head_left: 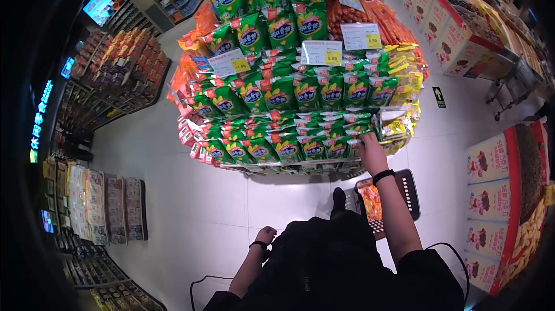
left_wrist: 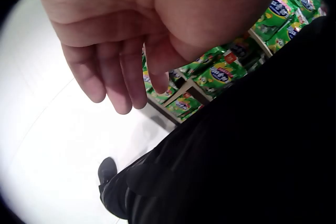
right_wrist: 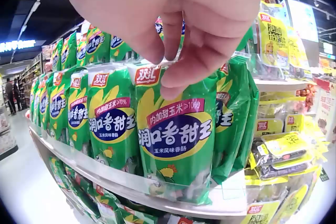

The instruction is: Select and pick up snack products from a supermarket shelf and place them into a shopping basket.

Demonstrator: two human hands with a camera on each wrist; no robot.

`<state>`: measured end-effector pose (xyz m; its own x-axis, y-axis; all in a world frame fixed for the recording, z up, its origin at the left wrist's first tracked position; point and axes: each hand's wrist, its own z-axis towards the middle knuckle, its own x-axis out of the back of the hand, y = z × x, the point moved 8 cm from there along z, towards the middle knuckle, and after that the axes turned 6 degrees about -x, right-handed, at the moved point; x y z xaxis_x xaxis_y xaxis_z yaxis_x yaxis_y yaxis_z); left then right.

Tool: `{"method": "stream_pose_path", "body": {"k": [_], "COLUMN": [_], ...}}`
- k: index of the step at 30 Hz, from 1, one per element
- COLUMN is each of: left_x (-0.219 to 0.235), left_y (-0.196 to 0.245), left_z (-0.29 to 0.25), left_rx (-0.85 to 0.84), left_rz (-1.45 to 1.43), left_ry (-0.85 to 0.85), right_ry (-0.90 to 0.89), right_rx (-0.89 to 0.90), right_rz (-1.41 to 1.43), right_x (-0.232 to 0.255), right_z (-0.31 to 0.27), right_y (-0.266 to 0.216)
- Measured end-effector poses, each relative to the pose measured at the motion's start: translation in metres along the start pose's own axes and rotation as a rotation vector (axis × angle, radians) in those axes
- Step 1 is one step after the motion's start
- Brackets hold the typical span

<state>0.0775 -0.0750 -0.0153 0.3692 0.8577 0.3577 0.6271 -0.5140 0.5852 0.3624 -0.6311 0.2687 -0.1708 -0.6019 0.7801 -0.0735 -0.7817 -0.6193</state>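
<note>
My right hand [right_wrist: 173, 29] is at the front of a shelf, its thumb over the front of a green bag of corn-flavoured sausages [right_wrist: 176, 134] and its fingers behind the top edge. That bag stands upright on the shelf, in a row of matching bags [right_wrist: 110, 124]. In the head view the same hand [head_left: 372, 154] reaches to the right end of a lower tier. My left hand [left_wrist: 121, 45] hangs beside my dark trousers with loosely bent fingers and holds nothing.
A dark shopping basket [head_left: 409, 195] with orange packages stands on the floor by my right leg. Price cards [head_left: 321, 52] stand among the bags, and yellow packs [right_wrist: 278, 150] fill the shelves at right. Printed display boxes [head_left: 485, 201] line the right side; more shelving [head_left: 115, 74] stands left.
</note>
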Motion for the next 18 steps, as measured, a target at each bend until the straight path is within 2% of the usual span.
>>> {"method": "stream_pose_path", "body": {"k": [4,5,7,9,11,13,14,15,17,18], "left_x": [0.002,0.002,0.0,-0.005,-0.013,-0.025,-0.027,-0.029,-0.037,-0.042], "left_y": [0.092,0.12,0.208,0.288,0.338,0.395,0.432,0.473,0.526,0.545], "left_z": [0.016,0.015,-0.006,-0.031,-0.035,-0.044,-0.057,-0.074,-0.094,-0.101], "left_rx": [-0.118,-0.21,-0.186,-0.276,-0.372,-0.48,-0.561,-0.645,-0.849,-0.974], "left_rz": [-0.012,0.008,0.1,0.076,0.011,-0.025,0.029,0.086,0.162,0.177], "left_ry": [0.048,0.07,0.008,0.009,-0.058,-0.154,-0.14,-0.131,-0.129,-0.128], "right_ry": [-0.132,-0.171,-0.139,-0.151,-0.21,-0.143,-0.188,-0.188,-0.197,-0.318], "right_rx": [-0.009,0.0,0.036,0.004,-0.113,-0.043,-0.059,0.037,0.213,0.132], "right_rz": [0.037,0.053,0.12,0.173,0.328,0.336,0.341,0.3,0.216,0.271], "right_x": [-0.008,-0.01,-0.003,0.008,0.019,0.042,0.056,0.073,0.096,0.092], "right_z": [-0.008,-0.014,-0.022,-0.025,-0.025,-0.021,-0.018,-0.012,-0.008,-0.009], "right_y": [0.015,0.019,0.022,0.02,0.015,-0.003,-0.018,-0.041,-0.085,-0.093]}}
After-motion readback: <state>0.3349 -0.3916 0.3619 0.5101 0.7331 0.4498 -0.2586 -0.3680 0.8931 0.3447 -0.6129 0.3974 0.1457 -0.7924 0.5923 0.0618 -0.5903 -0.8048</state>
